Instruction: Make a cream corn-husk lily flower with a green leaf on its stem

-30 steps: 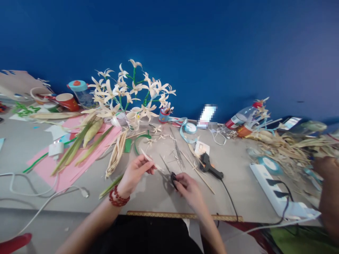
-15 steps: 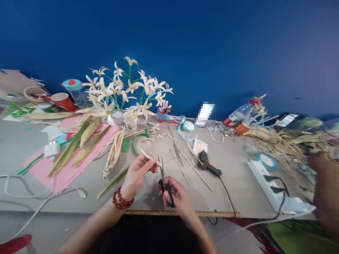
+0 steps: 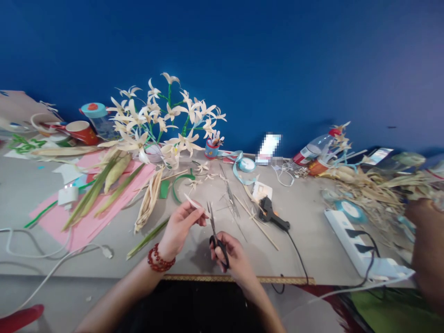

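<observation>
Between the fingertips of my left hand (image 3: pixel 185 224) is a pale strip of corn husk (image 3: pixel 191 200), its pointed end sticking up past the fingers. My right hand (image 3: pixel 231 253) is closed round the black handles of a pair of scissors (image 3: pixel 212 219). The blades point upward, slightly parted, close to the fingertips of my left hand and the husk strip. Husk flowers (image 3: pixel 152 115) on green stems stand behind my hands. A bundle of dry corn husk (image 3: pixel 148 201) and a green husk strip (image 3: pixel 148 239) lie left of my left hand.
A black glue gun (image 3: pixel 272 215) with a trailing cable lies to the right, near thin sticks and wires (image 3: pixel 229 194). Farther right are a white power strip (image 3: pixel 347 240), heaped husks (image 3: pixel 374 189) and another person's arm (image 3: pixel 428 249). Pink paper (image 3: pixel 90 226) lies left.
My right hand and the scissors have shifted slightly right and down, and the blades have parted a little. My left hand still pinches the husk strip in nearly the same place.
</observation>
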A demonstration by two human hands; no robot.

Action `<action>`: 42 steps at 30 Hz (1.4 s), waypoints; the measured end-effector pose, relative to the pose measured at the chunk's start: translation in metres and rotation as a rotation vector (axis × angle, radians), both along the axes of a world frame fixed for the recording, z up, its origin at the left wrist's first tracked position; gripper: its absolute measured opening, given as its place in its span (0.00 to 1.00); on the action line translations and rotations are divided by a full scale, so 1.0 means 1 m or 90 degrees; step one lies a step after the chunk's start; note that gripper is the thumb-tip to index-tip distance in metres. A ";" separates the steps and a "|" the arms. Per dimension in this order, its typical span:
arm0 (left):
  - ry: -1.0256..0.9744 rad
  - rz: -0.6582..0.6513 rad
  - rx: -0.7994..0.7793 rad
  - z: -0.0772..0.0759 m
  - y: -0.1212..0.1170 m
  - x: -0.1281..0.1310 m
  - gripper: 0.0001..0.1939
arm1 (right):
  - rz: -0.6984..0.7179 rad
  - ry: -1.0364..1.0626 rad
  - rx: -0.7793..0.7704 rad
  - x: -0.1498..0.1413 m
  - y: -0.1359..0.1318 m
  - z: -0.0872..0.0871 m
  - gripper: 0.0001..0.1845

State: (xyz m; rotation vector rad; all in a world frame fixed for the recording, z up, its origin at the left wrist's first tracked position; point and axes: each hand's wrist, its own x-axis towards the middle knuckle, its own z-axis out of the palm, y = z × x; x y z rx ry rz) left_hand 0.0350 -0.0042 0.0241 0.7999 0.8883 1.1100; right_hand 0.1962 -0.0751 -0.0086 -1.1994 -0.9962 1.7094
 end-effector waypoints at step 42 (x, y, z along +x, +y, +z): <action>0.338 -0.252 0.200 0.013 0.011 -0.022 0.12 | 0.096 -0.135 0.111 0.017 0.015 0.000 0.31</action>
